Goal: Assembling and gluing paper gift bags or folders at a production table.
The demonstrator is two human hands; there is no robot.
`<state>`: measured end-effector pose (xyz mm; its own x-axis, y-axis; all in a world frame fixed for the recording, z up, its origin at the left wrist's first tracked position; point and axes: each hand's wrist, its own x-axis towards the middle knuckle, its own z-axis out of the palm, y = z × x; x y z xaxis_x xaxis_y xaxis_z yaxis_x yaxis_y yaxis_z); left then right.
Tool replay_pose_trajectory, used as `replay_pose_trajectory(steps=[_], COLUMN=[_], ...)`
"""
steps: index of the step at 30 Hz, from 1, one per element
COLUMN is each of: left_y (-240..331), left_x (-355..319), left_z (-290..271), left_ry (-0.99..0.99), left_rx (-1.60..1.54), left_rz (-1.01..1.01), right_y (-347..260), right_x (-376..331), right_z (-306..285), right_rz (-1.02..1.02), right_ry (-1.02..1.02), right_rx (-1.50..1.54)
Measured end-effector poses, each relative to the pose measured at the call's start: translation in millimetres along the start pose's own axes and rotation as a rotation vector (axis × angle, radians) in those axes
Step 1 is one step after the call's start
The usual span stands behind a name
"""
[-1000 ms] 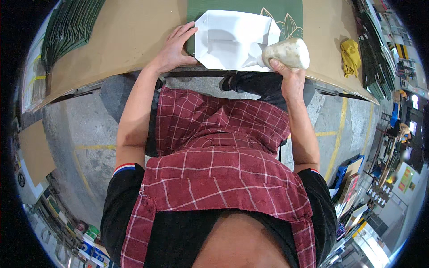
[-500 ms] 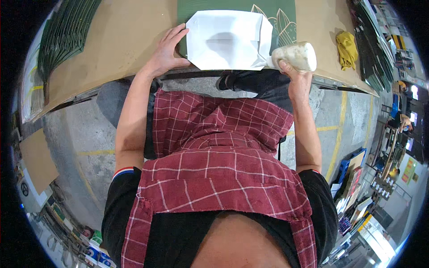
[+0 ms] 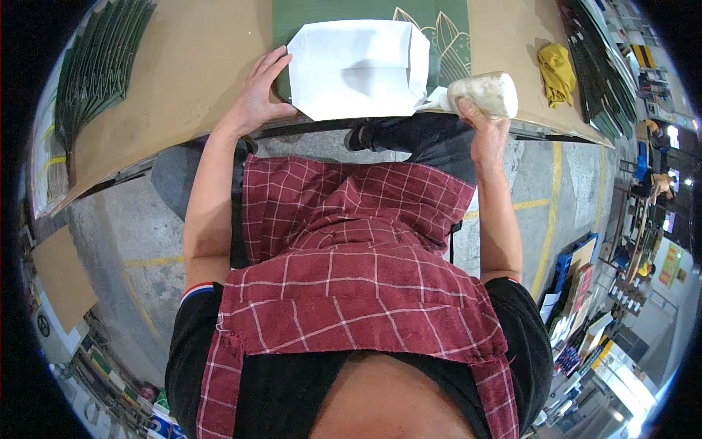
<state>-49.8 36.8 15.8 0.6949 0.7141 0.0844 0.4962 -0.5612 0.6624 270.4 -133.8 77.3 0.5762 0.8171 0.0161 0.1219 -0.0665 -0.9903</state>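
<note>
A green paper bag (image 3: 450, 47) with pale gold leaf lines lies flat on the work table. At its near end the white inside of the bag's bottom (image 3: 322, 80) is spread out into a many-sided flat shape with folded corners. My left hand (image 3: 252, 102) rests at the left edge of this white part, fingers stretched and thumb apart. A smudged white squeeze bottle (image 3: 486, 94) is gripped in my right hand (image 3: 486, 132). The bottle lies tilted, its nozzle pointing left at the white part's lower right corner. Whether the tip touches the paper, I cannot tell.
Brown board covers the table (image 3: 197, 66). Folded green bags (image 3: 102, 66) stand fanned at the left, and another dark green stack (image 3: 596, 69) lies at the right. Beside it is a crumpled yellow cloth (image 3: 557, 74). The table's near edge runs just below my hands.
The squeeze bottle's nozzle has moved a little off the corner flap, which now lies flatter. The whole scene has shifted slightly left. My left hand keeps its place at the paper's edge.
</note>
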Motion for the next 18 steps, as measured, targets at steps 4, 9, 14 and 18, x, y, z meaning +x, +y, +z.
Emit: replay_pose_trajectory(steps=[4,9,14,18], left_y=[3.5,3.4,4.4,1.2], left_x=[1.1,0.1,0.6,0.6], left_z=[0.1,0.0,-0.5,1.0], left_ry=[0.002,0.004,-0.01,-0.006], left_rx=[-0.033,-0.065,-0.062,-0.043], left_rz=[-0.009,-0.013,-0.028,-0.02], right_y=[-1.4,3.8,15.8,16.3], right_x=[-2.4,1.8,5.2,6.5], right_z=[-5.7,-16.5,-19.9,-13.9], right_rz=[0.028,0.104,0.139,0.145], right_ry=[0.042,0.267,0.291,0.283], right_rx=[0.074,0.438,0.394,0.364])
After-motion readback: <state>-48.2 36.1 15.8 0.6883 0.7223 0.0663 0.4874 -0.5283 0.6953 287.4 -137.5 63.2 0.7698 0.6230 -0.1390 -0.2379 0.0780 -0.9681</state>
